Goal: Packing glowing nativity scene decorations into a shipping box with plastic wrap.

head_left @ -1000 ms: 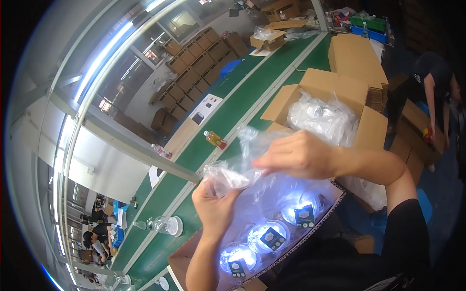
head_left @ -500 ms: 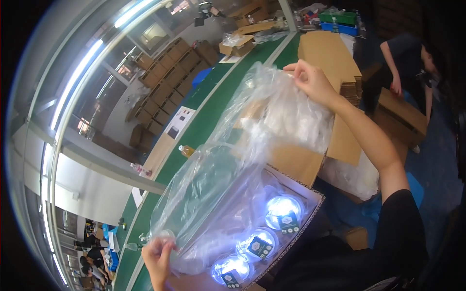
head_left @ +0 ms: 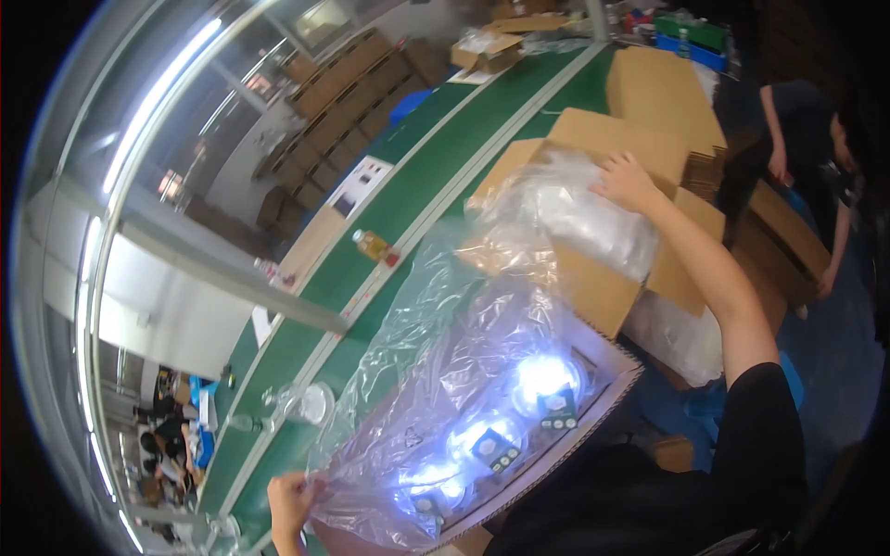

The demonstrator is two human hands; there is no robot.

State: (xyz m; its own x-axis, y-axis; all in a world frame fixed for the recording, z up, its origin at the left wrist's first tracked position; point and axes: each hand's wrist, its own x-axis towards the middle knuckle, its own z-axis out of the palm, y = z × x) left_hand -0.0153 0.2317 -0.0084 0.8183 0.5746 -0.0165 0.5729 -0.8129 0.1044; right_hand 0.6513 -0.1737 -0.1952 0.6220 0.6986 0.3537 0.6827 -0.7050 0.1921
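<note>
A long green worktable (head_left: pixel 413 195) is running diagonally from the near left toward the far right. Beyond it, on the far left, brown boxes (head_left: pixel 343 102) are standing in stacked rows. In the near middle, an open lamp box (head_left: pixel 603 400) is sitting at a slant. A wrinkled, shiny plastic sheet (head_left: pixel 445 334) is covering most of the lamp box and spilling past its left side, over the table. To the far right of the lamp box, an open carton (head_left: pixel 621 139) with spread flaps is holding bunched clear plastic. At the right, a co-worker (head_left: pixel 802 125) in dark clothes is bending over a brown carton (head_left: pixel 779 236). Flattened cardboard (head_left: pixel 658 93) is lying in a pile just beyond the open carton.

Inside the lamp box, three round lamps (head_left: pixel 542 375) are glowing bluish white in a slanting row along the right wall.

The person's right hand (head_left: pixel 630 183) is reaching over the open carton, fingers bent and partly spread at the clear plastic; whether they are gripping any, one cannot tell. The left hand (head_left: pixel 291 496), at the near left, is pinching the sheet's edge, thumb and fingers nearly together.

A bottle (head_left: pixel 375 247) of amber liquid is resting on the table, farther off. Smallest, dark cards (head_left: pixel 559 410) are showing against the lamps.
</note>
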